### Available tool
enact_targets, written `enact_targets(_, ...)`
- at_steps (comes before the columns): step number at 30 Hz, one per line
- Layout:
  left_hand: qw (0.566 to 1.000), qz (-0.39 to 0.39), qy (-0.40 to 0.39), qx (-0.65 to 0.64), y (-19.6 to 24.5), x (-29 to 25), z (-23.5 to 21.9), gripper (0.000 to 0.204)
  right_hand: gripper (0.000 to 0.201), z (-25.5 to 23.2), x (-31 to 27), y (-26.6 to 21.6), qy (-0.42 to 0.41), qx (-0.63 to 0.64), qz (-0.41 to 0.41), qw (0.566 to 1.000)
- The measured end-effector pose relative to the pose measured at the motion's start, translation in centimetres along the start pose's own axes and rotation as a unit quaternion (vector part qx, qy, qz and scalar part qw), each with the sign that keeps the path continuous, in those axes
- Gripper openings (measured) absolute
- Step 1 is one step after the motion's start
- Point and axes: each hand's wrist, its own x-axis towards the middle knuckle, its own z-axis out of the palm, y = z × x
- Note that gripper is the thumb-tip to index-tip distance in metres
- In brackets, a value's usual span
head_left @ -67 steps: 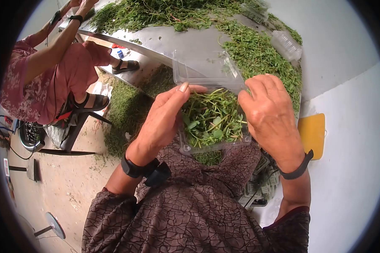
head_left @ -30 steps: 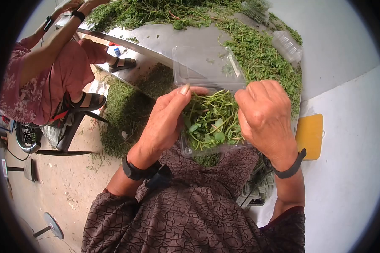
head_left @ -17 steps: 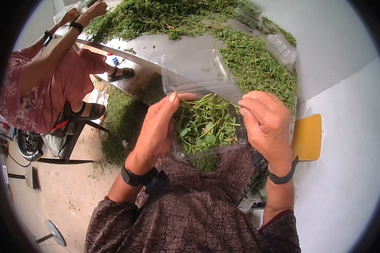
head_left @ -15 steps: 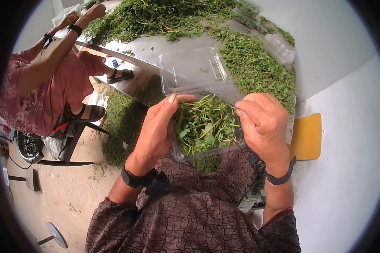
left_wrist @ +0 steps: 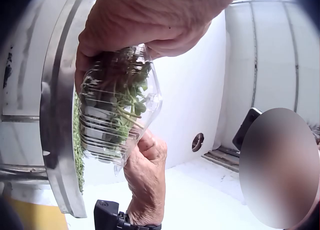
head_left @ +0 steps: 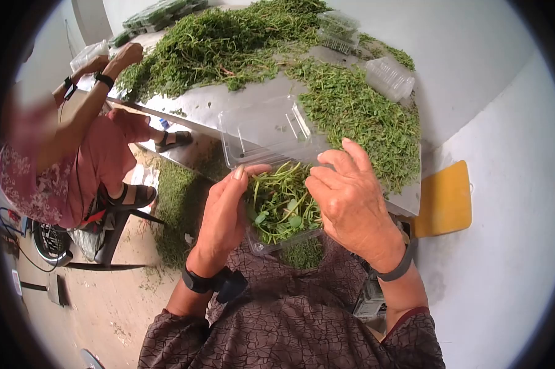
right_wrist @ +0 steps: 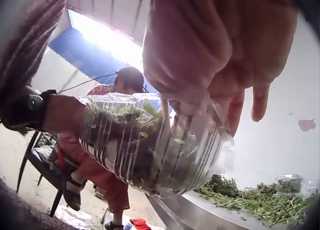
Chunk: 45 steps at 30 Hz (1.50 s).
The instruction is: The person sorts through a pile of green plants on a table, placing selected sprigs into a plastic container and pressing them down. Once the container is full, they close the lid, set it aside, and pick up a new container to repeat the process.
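Observation:
A clear plastic clamshell container (head_left: 260, 248) sits over my lap, filled with leafy green sprigs (head_left: 280, 206). Its hinged lid (head_left: 256, 126) stands folded back toward the table. My left hand (head_left: 223, 215) grips the container's left side, with the thumb up at the rim. At the opposite side, my right hand (head_left: 354, 212) lies over the edge of the greens, its fingers spread and some extended; the thumb is hidden in the head view. In the left wrist view, the ribbed container (left_wrist: 107, 132) shows side-on between both hands. Stems press against its wall in the right wrist view.
A metal table (head_left: 197, 111) bears a large heap of greens (head_left: 228, 43) and clear containers (head_left: 389, 79). Another person (head_left: 74, 166) works at the left. More greens (head_left: 182, 203) lie on the floor. A yellow board (head_left: 442, 200) stands by the right wall.
The head view has tilted up, showing more of the table. My right hand has gone from pinching at the container's right edge to spread fingers over the greens. My left hand keeps its hold.

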Motion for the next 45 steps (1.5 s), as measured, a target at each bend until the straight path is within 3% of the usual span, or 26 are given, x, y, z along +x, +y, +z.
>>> enact_targets(1, 0.999, 0.001, 0.002, 0.040, 0.3, 0.1, -0.1, 0.049, 0.008, -0.2, 0.1, 0.0, 0.007, -0.004, 0.002, 1.000)
enact_targets(4, 1.000, 0.017, 0.017, 0.004, 0.3, 0.9, -0.3, 0.049, 0.022, -0.7, 0.2, 0.2, 0.005, 0.011, 0.022, 1.000)
enact_targets(7, 0.999, 0.023, 0.022, -0.022, 0.4, 2.1, -1.1, 0.047, 0.032, -0.7, 0.2, 0.2, 0.074, 0.032, 0.024, 0.996)
enact_targets(9, 0.995, 0.093, 0.040, 0.021, 0.7, 3.0, -1.5, 0.043, 0.038, -0.8, 0.0, 0.2, 0.113, 0.063, 0.046, 0.991)
enact_targets(11, 0.956, 0.216, 0.051, 0.190, -0.4, 4.1, -2.6, 0.042, 0.037, -0.9, -0.5, 0.5, 0.130, 0.069, 0.049, 0.988)
enact_targets(13, 0.995, 0.077, 0.054, -0.037, 1.0, 4.9, -2.1, 0.042, 0.036, -0.4, -1.6, 1.1, 0.118, 0.064, 0.080, 0.988)
enact_targets(17, 0.992, 0.088, 0.059, -0.064, -0.1, 7.8, -3.2, 0.039, 0.030, 1.5, -4.0, 2.1, 0.116, 0.072, 0.139, 0.981)
enact_targets(25, 0.992, 0.090, 0.074, -0.040, -0.1, 12.3, -3.9, 0.038, 0.020, 4.5, -6.4, 3.6, 0.135, 0.124, 0.184, 0.966)
enact_targets(30, 0.981, 0.106, 0.160, 0.034, -0.3, 14.8, -4.3, 0.043, 0.019, 6.1, -6.9, 4.8, 0.209, 0.174, 0.181, 0.945)
enact_targets(36, 0.968, 0.078, 0.218, 0.100, -1.9, 16.5, -7.4, 0.053, 0.018, 6.2, -7.1, 5.1, 0.218, 0.185, 0.173, 0.943)
enact_targets(38, 0.931, 0.162, 0.295, 0.145, -1.1, 15.3, -5.6, 0.059, 0.018, 6.3, -7.1, 5.2, 0.215, 0.186, 0.169, 0.944)
enact_targets(41, 0.919, 0.194, 0.304, 0.158, -1.2, 14.3, -6.0, 0.060, 0.017, 6.3, -7.0, 5.2, 0.211, 0.186, 0.169, 0.945)
enact_targets(42, 0.912, 0.246, 0.256, 0.207, -1.2, 13.9, -6.4, 0.057, 0.017, 6.2, -7.0, 5.2, 0.209, 0.183, 0.171, 0.945)
enact_targets(43, 0.911, 0.246, 0.258, 0.209, -1.3, 13.4, -6.5, 0.057, 0.017, 6.1, -6.9, 5.2, 0.209, 0.186, 0.170, 0.945)
enact_targets(45, 0.904, 0.289, 0.174, 0.264, -1.3, 12.1, -6.3, 0.056, 0.016, 6.1, -6.8, 5.1, 0.207, 0.182, 0.180, 0.944)
